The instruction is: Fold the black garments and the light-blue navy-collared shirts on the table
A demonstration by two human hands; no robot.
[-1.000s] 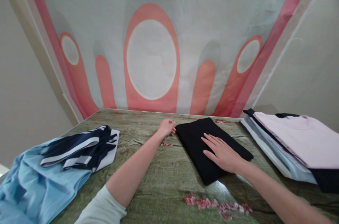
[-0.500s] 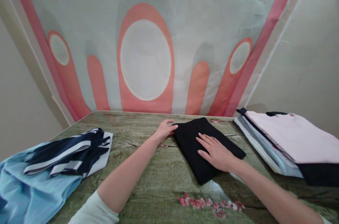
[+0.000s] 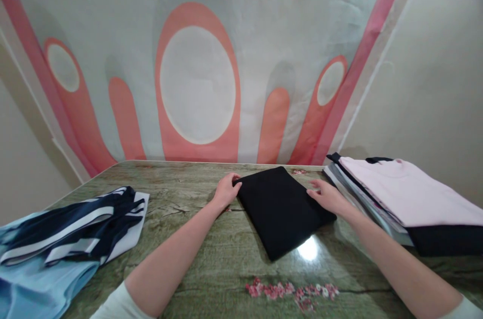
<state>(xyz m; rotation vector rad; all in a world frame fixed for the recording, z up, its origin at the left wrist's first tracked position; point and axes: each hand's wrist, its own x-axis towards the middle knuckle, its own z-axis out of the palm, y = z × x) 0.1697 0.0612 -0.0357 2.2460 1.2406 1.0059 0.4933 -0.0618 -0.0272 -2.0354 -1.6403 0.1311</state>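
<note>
A black folded garment (image 3: 283, 213) lies flat on the table, set at an angle with one corner toward me. My left hand (image 3: 226, 191) is closed at its left corner, thumb on the cloth and fingers curled at the edge. At the garment's right edge, my right hand (image 3: 329, 196) has its thumb against the cloth, with the fingers just beyond the edge. The undersides of both hands are hidden.
To the right stands a stack of folded clothes with a pale pink shirt (image 3: 411, 190) on top. On the left lie a navy garment with white stripes (image 3: 81, 226) and a light blue garment (image 3: 49, 284). The wood-patterned table (image 3: 181, 278) meets a printed wall covering (image 3: 271, 17).
My right hand has lifted off the top of the black garment and moved up and right to its edge. My left hand stays at the left corner. The view has turned slightly right.
</note>
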